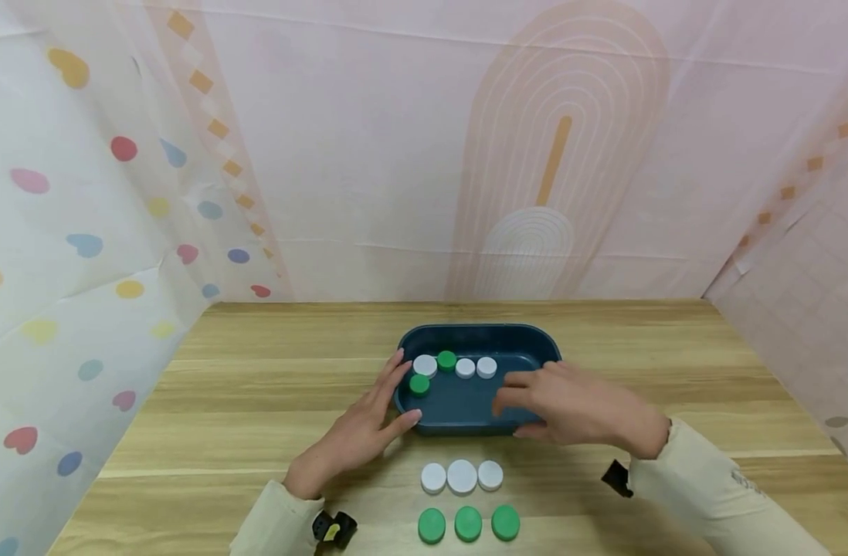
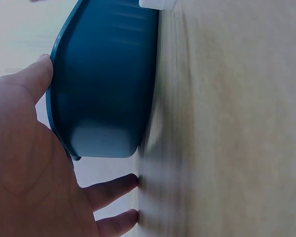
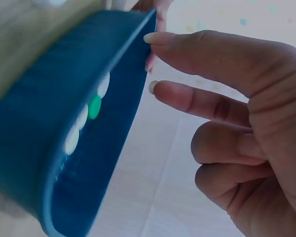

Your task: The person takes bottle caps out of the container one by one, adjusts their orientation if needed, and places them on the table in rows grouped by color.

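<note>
A dark blue oblong tray [image 1: 459, 409] holds three white caps [image 1: 465, 368] and two green caps [image 1: 419, 385], gathered toward its left and back. My left hand [image 1: 357, 432] rests against the tray's left end with fingers spread. In the left wrist view the thumb [image 2: 37, 76] touches the tray's rim. My right hand [image 1: 577, 405] hovers at the tray's right end, holding nothing. The right wrist view shows its thumb and index finger apart near the tray wall [image 3: 29, 113], with the other fingers loosely curled.
In front of the tray, a row of three white caps [image 1: 462, 477] lies on the wooden table [image 1: 257, 386]. Nearer still is a row of three green caps [image 1: 468, 523]. Patterned cloth [image 1: 368, 154] hangs behind and at both sides of the table.
</note>
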`<control>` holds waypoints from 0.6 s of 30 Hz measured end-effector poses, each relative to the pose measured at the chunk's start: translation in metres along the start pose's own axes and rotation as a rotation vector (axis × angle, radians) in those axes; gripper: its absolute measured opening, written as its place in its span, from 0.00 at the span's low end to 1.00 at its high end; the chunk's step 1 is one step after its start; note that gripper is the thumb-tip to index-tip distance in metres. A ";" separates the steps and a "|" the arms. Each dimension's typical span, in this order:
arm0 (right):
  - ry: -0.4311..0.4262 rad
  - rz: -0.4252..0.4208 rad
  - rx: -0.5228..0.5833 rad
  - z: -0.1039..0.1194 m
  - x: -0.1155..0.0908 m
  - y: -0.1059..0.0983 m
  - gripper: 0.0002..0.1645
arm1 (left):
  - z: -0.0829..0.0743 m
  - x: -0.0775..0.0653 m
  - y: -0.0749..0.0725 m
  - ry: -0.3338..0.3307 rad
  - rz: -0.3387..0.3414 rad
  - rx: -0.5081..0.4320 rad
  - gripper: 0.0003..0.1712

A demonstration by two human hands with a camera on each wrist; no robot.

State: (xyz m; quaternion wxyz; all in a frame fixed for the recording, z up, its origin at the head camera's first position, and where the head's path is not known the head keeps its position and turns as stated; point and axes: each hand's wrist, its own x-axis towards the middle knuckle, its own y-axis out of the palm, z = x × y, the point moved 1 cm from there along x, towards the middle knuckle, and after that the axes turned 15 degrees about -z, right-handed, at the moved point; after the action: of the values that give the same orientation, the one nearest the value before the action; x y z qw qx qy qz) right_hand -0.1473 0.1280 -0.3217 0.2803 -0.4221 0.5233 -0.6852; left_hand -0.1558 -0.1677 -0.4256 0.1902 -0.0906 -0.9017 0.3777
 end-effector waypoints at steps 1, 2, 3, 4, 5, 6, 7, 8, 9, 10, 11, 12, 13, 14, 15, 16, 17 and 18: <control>-0.005 -0.006 0.003 -0.003 0.002 -0.001 0.17 | 0.000 0.000 0.000 -0.001 0.000 -0.002 0.42; -0.012 -0.011 -0.001 -0.006 0.003 -0.002 0.17 | 0.000 0.000 0.001 -0.003 0.002 -0.003 0.42; -0.019 -0.015 -0.010 -0.008 0.005 -0.004 0.17 | -0.001 0.000 0.001 -0.004 0.004 -0.002 0.42; -0.023 -0.016 -0.011 -0.011 0.006 -0.005 0.17 | -0.001 0.000 0.002 -0.006 0.005 -0.001 0.42; -0.023 -0.014 -0.011 -0.013 0.008 -0.005 0.18 | -0.001 0.000 0.002 -0.008 0.008 -0.001 0.42; -0.023 -0.012 -0.013 -0.016 0.010 -0.006 0.18 | -0.002 0.000 0.002 -0.009 0.008 -0.002 0.43; -0.020 -0.009 -0.015 -0.019 0.012 -0.007 0.18 | -0.002 0.000 0.002 -0.010 0.008 -0.002 0.43; -0.015 -0.005 -0.018 -0.021 0.014 -0.007 0.18 | -0.002 0.000 0.002 -0.011 0.009 -0.001 0.43; -0.012 -0.001 -0.019 -0.024 0.016 -0.007 0.18 | -0.003 0.000 0.002 -0.011 0.008 0.001 0.43; -0.006 0.005 -0.019 -0.027 0.019 -0.006 0.18 | -0.003 0.000 0.002 -0.010 0.008 0.000 0.43; -0.001 0.012 -0.020 -0.031 0.021 -0.006 0.18 | -0.003 0.000 0.002 -0.010 0.009 -0.001 0.43; 0.002 0.018 -0.024 -0.034 0.022 -0.005 0.18 | -0.003 0.000 0.002 -0.009 0.009 0.000 0.43; 0.007 0.027 -0.026 -0.037 0.024 -0.004 0.18 | -0.003 0.000 0.002 -0.009 0.010 0.000 0.43; 0.010 0.035 -0.028 -0.039 0.026 -0.002 0.19 | -0.003 0.000 0.002 -0.009 0.011 0.001 0.43; 0.011 0.044 -0.033 -0.042 0.028 -0.001 0.19 | -0.003 0.000 0.002 -0.009 0.011 0.001 0.43; 0.013 0.054 -0.037 -0.045 0.031 0.001 0.19 | -0.003 0.000 0.002 -0.011 0.013 0.000 0.43; 0.018 0.065 -0.045 -0.047 0.033 0.002 0.19 | -0.003 0.000 0.002 -0.013 0.013 0.003 0.43; 0.020 0.074 -0.051 -0.050 0.035 0.004 0.19 | -0.003 0.000 0.002 -0.014 0.013 0.004 0.43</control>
State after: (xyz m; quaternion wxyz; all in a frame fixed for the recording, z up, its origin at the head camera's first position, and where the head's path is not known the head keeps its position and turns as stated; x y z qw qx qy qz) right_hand -0.2080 0.1219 -0.3203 0.2895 -0.4026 0.5585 -0.6649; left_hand -0.1549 -0.1645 -0.4254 0.1819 -0.0933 -0.9015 0.3814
